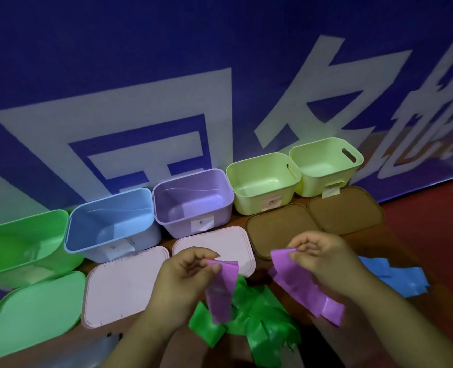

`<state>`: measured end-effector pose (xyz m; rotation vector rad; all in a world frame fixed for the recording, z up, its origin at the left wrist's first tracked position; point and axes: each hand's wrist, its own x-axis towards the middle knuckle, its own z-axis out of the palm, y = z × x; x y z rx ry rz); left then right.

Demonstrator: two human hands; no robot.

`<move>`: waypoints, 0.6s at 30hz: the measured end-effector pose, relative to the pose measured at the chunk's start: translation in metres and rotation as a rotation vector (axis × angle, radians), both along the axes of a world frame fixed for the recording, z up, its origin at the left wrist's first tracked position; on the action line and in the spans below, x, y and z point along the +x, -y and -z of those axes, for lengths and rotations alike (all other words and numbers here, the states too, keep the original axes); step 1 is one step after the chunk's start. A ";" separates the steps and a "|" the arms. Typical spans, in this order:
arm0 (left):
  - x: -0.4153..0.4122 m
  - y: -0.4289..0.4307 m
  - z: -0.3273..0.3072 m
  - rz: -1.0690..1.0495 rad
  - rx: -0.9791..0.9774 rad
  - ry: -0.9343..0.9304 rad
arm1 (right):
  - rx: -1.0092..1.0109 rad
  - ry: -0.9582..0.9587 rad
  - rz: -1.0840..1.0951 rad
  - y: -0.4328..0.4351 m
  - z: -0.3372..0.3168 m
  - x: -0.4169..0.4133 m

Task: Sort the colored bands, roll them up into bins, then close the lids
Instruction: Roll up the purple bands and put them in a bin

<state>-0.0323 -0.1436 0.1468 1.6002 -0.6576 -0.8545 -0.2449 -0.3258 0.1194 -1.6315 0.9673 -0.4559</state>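
While left hand [185,274] and right hand [323,258] pinch purple bands [299,285], bins [182,227] seem empty.

I'm getting a dim, blue-tinted feed, colours heavy, everything soft and smeared; the wide lens warps the green bin [23,243] at the left edge

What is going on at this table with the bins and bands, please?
A person is sorting bands. The left grip and right grip each pinch purple band above a heap of green bands; blue bands lie to the right. The five bins stand open and look empty, their lids lying in front.
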 end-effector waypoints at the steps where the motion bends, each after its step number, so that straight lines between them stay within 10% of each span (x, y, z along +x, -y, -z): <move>1: 0.001 -0.004 -0.006 -0.001 -0.018 -0.004 | 0.017 0.030 0.022 -0.004 -0.006 0.004; 18: 0.036 -0.055 -0.065 0.043 -0.176 0.157 | -0.179 0.193 0.050 -0.069 -0.096 0.071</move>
